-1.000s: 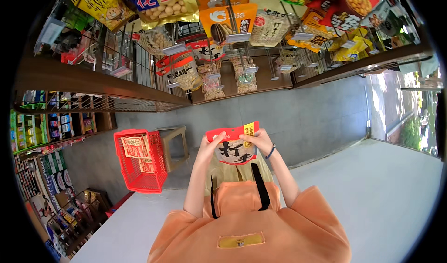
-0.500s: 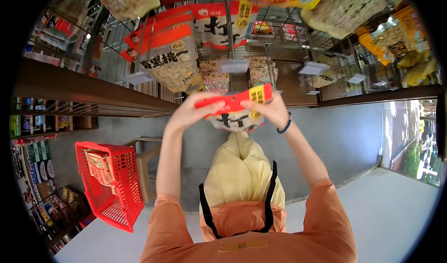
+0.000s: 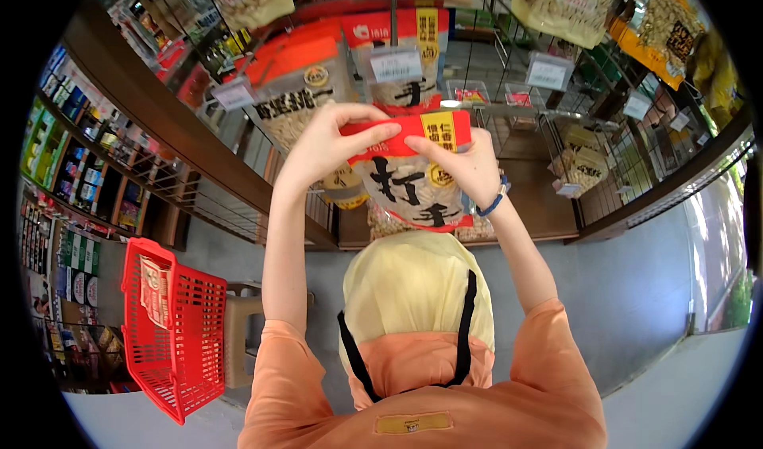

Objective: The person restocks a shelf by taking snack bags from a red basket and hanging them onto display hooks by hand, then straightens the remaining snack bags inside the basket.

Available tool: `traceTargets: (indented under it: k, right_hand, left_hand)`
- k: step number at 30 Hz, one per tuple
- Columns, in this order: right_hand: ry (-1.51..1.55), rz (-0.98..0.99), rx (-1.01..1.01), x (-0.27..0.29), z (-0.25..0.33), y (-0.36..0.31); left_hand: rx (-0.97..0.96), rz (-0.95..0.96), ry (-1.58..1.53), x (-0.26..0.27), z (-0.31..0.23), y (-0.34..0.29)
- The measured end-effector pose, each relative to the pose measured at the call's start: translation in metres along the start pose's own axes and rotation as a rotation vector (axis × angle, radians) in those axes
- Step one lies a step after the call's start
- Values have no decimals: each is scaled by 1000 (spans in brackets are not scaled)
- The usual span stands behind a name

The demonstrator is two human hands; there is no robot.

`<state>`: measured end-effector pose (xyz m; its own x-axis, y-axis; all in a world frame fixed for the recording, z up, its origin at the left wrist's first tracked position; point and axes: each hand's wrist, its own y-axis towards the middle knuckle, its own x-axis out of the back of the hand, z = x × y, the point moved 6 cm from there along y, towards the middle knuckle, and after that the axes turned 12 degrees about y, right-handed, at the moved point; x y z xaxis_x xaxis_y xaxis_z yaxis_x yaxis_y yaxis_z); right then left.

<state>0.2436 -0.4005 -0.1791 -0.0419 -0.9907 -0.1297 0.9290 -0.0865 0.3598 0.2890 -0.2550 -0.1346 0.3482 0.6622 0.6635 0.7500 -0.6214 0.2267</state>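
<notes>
My left hand (image 3: 324, 149) and my right hand (image 3: 470, 169) pinch the red upper band of a snack bag (image 3: 409, 185), thumbs on its front and fingers behind. It hangs upright in front of me, its see-through body marked in large black characters over pale, nut-like contents. On the rack just beyond, a similar red-topped bag (image 3: 405, 29) stands behind a price tag. To its left is a row of orange-topped snack bags (image 3: 298, 71), partly covered by my left hand. A dark blue band circles my right wrist.
Wire shelving with a brown post (image 3: 191, 103) spans the front. More nut bags (image 3: 568, 8) sit on the upper tier. At lower left, a red shopping basket (image 3: 199, 322) holding a red-and-cream packet (image 3: 155, 290) rests by a beige stool (image 3: 240, 322). Grey floor (image 3: 628, 266) lies at right.
The bag's front has tipped up to face me more fully, and both hands have risen slightly toward the shelf. My view has tilted up, showing more of the rack. Both hands keep their hold.
</notes>
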Motion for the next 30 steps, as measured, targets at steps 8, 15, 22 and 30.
traceTargets:
  k: [8, 15, 22, 30]
  right_hand:
    - [124, 83, -6, 5, 11, 25]
    - [136, 69, 104, 1, 17, 47]
    - [190, 35, 83, 5, 15, 57]
    - [136, 19, 60, 7, 18, 57]
  left_hand:
    - [107, -330, 58, 29, 3, -1]
    - [-90, -548, 251, 40, -7, 9]
    - [-136, -464, 158, 39, -12, 30]
    - [-114, -399, 39, 37, 0, 33]
